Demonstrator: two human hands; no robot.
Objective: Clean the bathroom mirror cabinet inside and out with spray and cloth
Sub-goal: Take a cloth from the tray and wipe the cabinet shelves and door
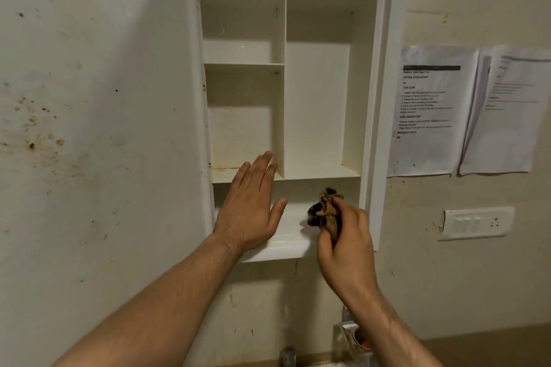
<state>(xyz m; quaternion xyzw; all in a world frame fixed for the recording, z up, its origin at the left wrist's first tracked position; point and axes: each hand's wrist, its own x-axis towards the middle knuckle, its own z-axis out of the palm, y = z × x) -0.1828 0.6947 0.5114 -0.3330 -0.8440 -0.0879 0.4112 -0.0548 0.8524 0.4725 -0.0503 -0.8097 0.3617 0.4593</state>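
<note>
The white mirror cabinet (pixel 384 92) hangs on the wall with its door (pixel 104 128) swung open to the left, the stained inner face towards me. Its shelves hold nothing. My right hand (pixel 346 244) is shut on a crumpled brown cloth (pixel 325 208) just above the bottom shelf (pixel 286 235). My left hand (pixel 250 205) is flat with fingers spread, in front of the lower left compartment; I cannot tell whether it touches the shelf edge. No spray bottle is in view.
Two printed paper sheets (pixel 429 110) (pixel 507 110) are stuck to the wall right of the cabinet. A white switch plate (pixel 477 222) sits below them. A metal tap (pixel 346 328) and fittings show at the bottom edge.
</note>
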